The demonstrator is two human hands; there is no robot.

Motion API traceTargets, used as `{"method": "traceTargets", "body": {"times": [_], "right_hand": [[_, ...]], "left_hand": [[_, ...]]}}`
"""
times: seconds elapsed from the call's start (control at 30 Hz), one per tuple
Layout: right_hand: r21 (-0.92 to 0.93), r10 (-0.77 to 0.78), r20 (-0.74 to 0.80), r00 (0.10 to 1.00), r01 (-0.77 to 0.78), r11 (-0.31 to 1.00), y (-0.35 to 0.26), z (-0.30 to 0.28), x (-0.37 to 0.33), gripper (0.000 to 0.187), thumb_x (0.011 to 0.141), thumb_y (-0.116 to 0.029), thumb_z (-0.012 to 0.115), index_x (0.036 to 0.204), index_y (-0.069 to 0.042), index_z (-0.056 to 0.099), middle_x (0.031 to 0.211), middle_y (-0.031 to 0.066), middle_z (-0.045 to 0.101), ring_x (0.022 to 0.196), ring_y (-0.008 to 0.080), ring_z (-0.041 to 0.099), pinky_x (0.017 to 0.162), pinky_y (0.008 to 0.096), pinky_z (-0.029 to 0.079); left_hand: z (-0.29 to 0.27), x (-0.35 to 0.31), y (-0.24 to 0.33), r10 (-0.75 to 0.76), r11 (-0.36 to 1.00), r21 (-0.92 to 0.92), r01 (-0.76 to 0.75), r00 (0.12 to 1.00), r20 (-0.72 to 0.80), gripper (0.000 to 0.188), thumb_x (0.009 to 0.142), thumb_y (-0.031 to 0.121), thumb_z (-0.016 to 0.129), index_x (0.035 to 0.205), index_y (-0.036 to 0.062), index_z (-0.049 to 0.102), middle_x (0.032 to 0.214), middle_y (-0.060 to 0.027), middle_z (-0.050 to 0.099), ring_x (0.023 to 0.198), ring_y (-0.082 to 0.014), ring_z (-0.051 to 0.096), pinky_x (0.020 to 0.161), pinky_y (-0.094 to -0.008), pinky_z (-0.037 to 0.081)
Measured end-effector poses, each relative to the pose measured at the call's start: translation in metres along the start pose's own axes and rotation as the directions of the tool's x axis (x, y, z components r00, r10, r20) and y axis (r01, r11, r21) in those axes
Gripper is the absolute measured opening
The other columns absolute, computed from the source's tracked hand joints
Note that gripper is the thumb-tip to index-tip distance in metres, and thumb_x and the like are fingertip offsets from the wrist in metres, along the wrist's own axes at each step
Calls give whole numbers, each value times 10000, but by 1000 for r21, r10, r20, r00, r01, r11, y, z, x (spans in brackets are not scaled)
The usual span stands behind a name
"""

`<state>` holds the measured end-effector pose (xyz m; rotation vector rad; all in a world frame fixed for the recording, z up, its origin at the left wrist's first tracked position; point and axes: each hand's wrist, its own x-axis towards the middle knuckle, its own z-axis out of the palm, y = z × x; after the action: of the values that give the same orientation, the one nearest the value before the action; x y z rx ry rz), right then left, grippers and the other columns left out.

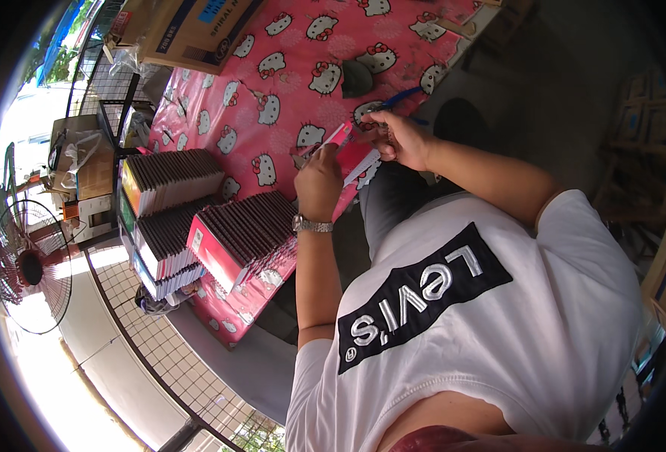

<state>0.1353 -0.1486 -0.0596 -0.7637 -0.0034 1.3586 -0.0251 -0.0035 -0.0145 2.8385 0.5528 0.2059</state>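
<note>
A pink-red notebook (353,156) with white page edges is held tilted in front of me, above the near edge of the table. My left hand (319,183), a metal watch on its wrist, is closed round the notebook's left side. Curled at the notebook's right end is my right hand (399,141), its fingers pinched together close to the edge. What lies between those fingertips is too small to make out. Just beyond the right hand, a blue-handled tool (402,98) rests on the table, with a dark green object (358,79) farther back.
A pink table cover (288,124) with cat faces spreads ahead. Spiral notebooks stand piled at left: a red-covered stack (242,233), a yellow-edged stack (173,181) and a lower dark stack (169,239). A cardboard box (186,34) sits at the far left; a fan (32,265) stands beyond the table.
</note>
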Motion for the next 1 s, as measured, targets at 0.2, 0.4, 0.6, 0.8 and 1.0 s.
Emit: {"method": "traceTargets", "body": {"times": [0.2, 0.4, 0.6, 0.8, 1.0], "right_hand": [[-735, -575, 221, 788, 522, 433, 37, -5, -5, 458, 972, -250, 500, 1351, 8, 475, 1247, 170, 596, 1101, 262, 582, 960, 350, 439], [-621, -287, 496, 819, 566, 543, 43, 11, 5, 547, 1021, -383, 472, 1412, -1, 442, 1300, 219, 577, 1239, 290, 544, 1039, 359, 392], [-678, -414, 681, 604, 733, -46, -20, 2, 21, 251, 885, -66, 632, 1129, -81, 693, 928, 96, 667, 826, 254, 662, 739, 361, 513], [-662, -421, 715, 558, 734, -152, -37, 5, 16, 270, 783, -5, 682, 1029, -107, 729, 906, 58, 614, 829, 244, 646, 735, 362, 515], [-691, -435, 686, 584, 709, -138, -26, 4, 10, 271, 795, 38, 669, 1032, -85, 717, 931, 53, 597, 814, 217, 628, 738, 341, 506]], "left_hand": [[0, 11, 15, -37, 972, 228, 51, 997, -63, 224, 836, 140, 568, 1050, 73, 570, 995, -123, 646, 1010, -335, 591, 940, -515, 417], [14, 5, 10, 76, 992, 115, -53, 976, -206, 187, 860, 108, 559, 1032, 36, 553, 1009, -154, 613, 1007, -367, 566, 992, -507, 389], [12, 3, 9, 187, 977, -60, -206, 953, -241, 248, 835, 40, 608, 1075, 11, 557, 1013, -168, 636, 971, -369, 586, 934, -480, 430], [14, 4, 14, 141, 974, -134, -184, 950, -277, 286, 828, 32, 622, 1102, -6, 553, 988, -160, 652, 927, -372, 601, 893, -470, 443], [11, 4, 15, 117, 963, -207, -175, 957, -265, 296, 840, 32, 618, 1124, -1, 543, 982, -164, 659, 932, -373, 601, 912, -464, 432]]}}
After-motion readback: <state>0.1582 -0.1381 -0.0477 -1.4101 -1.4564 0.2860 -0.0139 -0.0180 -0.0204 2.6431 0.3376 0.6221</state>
